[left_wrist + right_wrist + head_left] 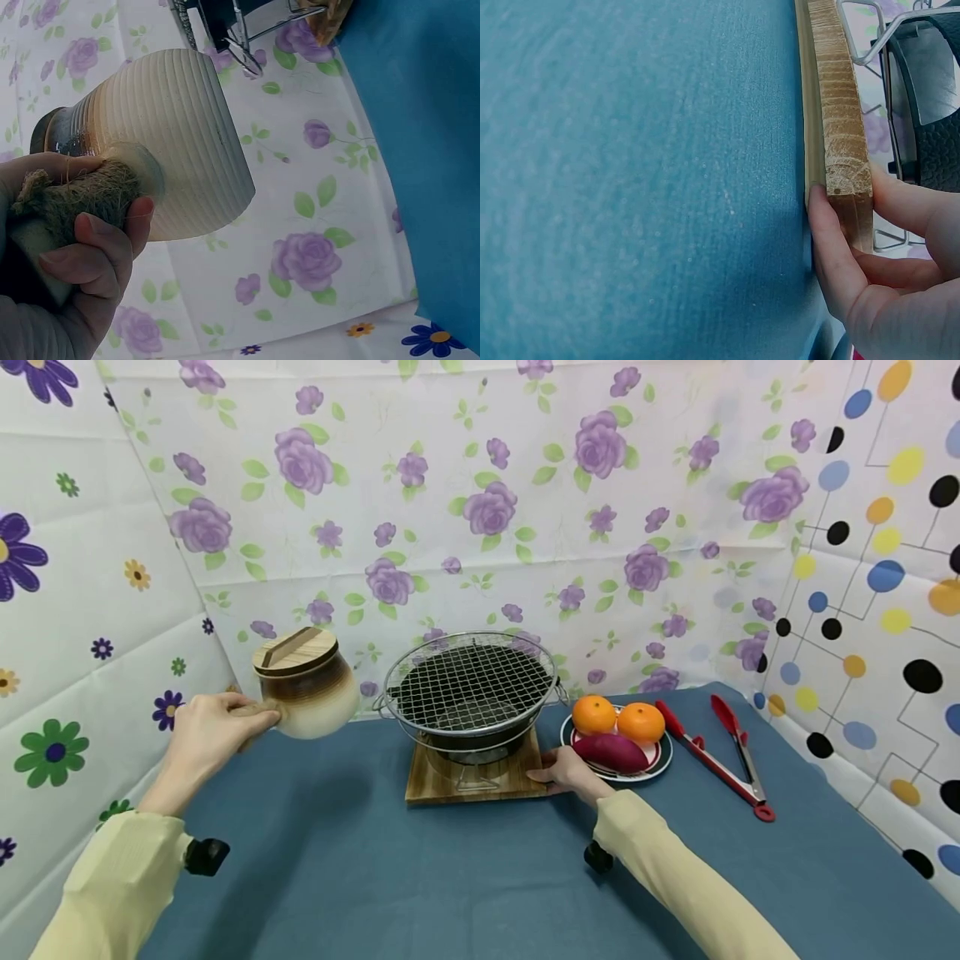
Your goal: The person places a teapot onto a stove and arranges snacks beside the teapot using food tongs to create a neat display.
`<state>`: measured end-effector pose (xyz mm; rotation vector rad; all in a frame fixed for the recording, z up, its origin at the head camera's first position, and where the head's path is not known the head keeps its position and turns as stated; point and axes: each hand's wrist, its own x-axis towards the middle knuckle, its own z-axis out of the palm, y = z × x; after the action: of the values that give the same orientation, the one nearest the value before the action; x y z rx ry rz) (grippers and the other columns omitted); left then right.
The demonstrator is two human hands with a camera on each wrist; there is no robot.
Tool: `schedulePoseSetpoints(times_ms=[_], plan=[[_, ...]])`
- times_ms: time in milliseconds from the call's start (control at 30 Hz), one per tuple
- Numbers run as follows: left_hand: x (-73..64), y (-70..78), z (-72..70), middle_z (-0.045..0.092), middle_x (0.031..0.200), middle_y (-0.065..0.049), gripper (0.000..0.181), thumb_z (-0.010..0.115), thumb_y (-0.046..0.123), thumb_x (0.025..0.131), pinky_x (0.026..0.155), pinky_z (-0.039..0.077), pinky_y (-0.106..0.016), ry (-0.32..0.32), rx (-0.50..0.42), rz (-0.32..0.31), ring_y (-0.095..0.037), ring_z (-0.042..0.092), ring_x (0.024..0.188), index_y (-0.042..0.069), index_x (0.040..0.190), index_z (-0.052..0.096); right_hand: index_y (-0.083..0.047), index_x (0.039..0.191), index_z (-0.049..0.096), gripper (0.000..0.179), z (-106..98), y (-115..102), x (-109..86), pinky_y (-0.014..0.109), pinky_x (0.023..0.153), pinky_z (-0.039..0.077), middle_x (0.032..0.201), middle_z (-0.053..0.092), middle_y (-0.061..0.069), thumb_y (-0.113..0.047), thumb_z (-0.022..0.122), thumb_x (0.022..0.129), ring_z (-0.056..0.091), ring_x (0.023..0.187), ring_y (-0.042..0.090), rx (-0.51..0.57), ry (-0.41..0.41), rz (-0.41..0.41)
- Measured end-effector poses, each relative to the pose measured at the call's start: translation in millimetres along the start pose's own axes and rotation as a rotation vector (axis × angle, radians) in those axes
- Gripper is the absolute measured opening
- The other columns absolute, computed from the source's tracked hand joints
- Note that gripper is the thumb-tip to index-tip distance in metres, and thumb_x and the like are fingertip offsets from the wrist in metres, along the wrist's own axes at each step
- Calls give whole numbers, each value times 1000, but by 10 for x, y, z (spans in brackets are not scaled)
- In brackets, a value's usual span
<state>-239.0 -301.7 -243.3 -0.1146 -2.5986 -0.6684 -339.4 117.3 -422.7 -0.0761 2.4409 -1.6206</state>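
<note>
My left hand [213, 739] grips the twine-wrapped handle [90, 196] of a ceramic pot [318, 702], holding it above the table at the left. The pot is brown at the top and cream below, with a wooden lid [296, 651]. In the middle stands a round tabletop grill [480, 685] with a wire mesh, on a square wooden board [435, 781]. My right hand [572, 772] pinches the board's right front corner, thumb on top and fingertips beneath, as the right wrist view shows. The grill's far side is partly hidden by its mesh.
Right of the board, a plate [657, 767] carries two oranges [641, 723] and a purple sweet potato [611, 753]. Red-tipped tongs [723, 772] lie farther right. A blue cloth [450, 877] covers the table; patterned sheets [480, 468] hang at the back and sides.
</note>
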Motion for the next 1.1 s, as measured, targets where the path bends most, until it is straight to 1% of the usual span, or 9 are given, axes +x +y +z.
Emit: schedulePoseSetpoints(times_ms=[167,300,400,667,700,800,900,933,1100], plan=[[63,94,2,51,49,-3,38,65,38,82,35,34,-29,-10,-12,6,-18,46,43,1,77,65,13,113,54,40,-5,5,7,36,62,54,98,59,19,-4,70,80,61,79,26,-6,11,7],[120,178,29,48,47,-3,40,64,39,82,36,30,-29,-8,-6,21,-19,42,40,4,64,59,14,112,53,41,-20,-3,-4,36,62,54,96,59,18,-4,70,80,61,78,26,-1,9,9],[164,232,43,48,46,-3,41,64,39,82,37,30,-29,-2,2,34,-19,42,41,5,60,57,15,113,52,42,-17,-11,-14,35,62,54,96,59,18,-5,69,80,61,78,26,-3,-2,0],[294,368,73,52,48,-2,38,65,37,81,39,37,-31,-3,0,54,-19,46,42,5,60,60,13,113,53,47,-17,25,58,38,64,54,100,58,20,-9,73,77,61,81,28,2,-17,26],[307,381,76,52,48,-2,38,65,36,81,39,37,-31,-7,0,50,-19,46,42,5,60,60,12,111,54,48,-29,79,110,37,61,54,97,58,19,-13,75,75,61,78,26,11,-33,-5],[339,416,84,53,50,-2,37,65,37,81,39,38,-31,-18,-2,45,-19,48,45,4,64,62,12,110,54,51,-36,104,130,36,60,54,95,59,19,-15,77,74,61,76,25,-3,-51,-20],[366,451,93,55,52,-2,35,66,36,81,40,39,-30,-22,-13,51,-18,50,47,3,71,67,13,111,54,47,-29,78,100,36,60,54,96,59,19,-12,75,76,61,76,26,-1,-42,-18],[377,462,99,55,52,-2,35,65,36,81,41,39,-30,-24,-19,56,-18,50,47,3,71,67,13,113,53,45,-17,25,51,37,62,54,98,59,19,-8,73,78,61,79,27,-7,-21,13],[420,530,141,53,51,-4,35,64,34,82,41,38,-30,-36,-46,58,-20,49,47,4,65,63,14,113,53,41,-3,-5,12,35,61,54,97,59,18,-4,69,80,61,77,26,-11,6,14]])
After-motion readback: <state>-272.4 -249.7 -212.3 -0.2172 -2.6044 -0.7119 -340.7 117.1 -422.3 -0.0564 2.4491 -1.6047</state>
